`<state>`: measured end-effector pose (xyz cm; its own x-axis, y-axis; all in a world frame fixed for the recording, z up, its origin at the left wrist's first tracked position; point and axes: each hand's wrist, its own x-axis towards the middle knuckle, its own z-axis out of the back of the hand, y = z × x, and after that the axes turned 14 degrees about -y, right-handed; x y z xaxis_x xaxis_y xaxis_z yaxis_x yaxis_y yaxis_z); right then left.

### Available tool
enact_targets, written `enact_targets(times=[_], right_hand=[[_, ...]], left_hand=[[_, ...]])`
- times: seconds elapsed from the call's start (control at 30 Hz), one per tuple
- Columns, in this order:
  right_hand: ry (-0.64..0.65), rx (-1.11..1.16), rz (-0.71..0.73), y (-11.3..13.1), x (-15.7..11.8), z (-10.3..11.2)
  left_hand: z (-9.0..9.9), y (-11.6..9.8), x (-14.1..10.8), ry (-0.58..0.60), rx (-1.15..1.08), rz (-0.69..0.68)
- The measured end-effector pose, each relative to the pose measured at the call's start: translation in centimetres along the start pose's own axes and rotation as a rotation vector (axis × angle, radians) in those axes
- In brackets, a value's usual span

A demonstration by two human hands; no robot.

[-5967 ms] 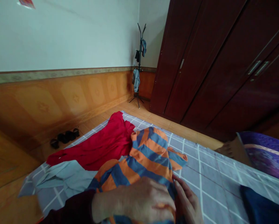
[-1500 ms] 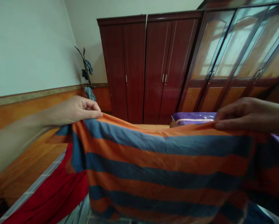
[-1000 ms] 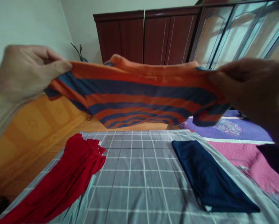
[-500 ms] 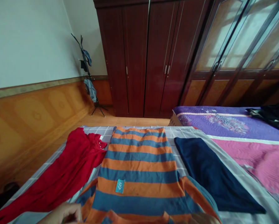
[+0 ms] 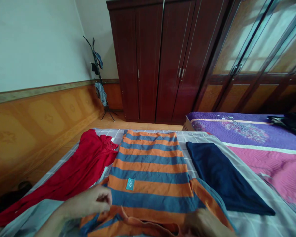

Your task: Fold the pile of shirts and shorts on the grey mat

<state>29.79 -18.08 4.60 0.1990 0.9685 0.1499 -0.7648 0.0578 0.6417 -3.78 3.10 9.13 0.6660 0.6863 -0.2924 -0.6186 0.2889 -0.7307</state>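
Head view: striped shirt (image 5: pixel 148 171) runs straight away; left hand (image 5: pixel 88 200) pinches near edge, right hand (image 5: pixel 204 223) unclear.

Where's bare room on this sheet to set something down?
Widest patch: below the navy cloth, right of the striped shirt's sleeve. A thin strip separates the cloth from the pink bedspread. Crowded: red garment against shirt; left hand, right hand too.

The bare left hand (image 5: pixel 88 200) sits at the lower left of the frame, its fingers curled inward and bunched toward the thumb, with the left forearm (image 5: pixel 51 223) running in from the bottom left corner. The right hand (image 5: pixel 202 223), well apart from it, lies at the bottom edge right of centre, slightly blurred and partly cut off by the frame.
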Motion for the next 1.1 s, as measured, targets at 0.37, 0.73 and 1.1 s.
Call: enact_targets(times=[0.37, 0.73, 1.1], right_hand=[[-0.173, -0.085, 0.003, -0.1, 7.2, -3.9], [-0.227, 0.064, -0.057, -1.8, 7.2, -4.9], [-0.215, 0.053, -0.082, -2.4, 7.5, -5.7]], left_hand=[[-3.0, -0.1, 7.9, -0.541, -0.301, -0.158], [-0.2, 1.6, 15.6, -0.880, 0.031, -0.084], [2.2, 1.8, 26.6, -1.116, 0.180, 0.294]])
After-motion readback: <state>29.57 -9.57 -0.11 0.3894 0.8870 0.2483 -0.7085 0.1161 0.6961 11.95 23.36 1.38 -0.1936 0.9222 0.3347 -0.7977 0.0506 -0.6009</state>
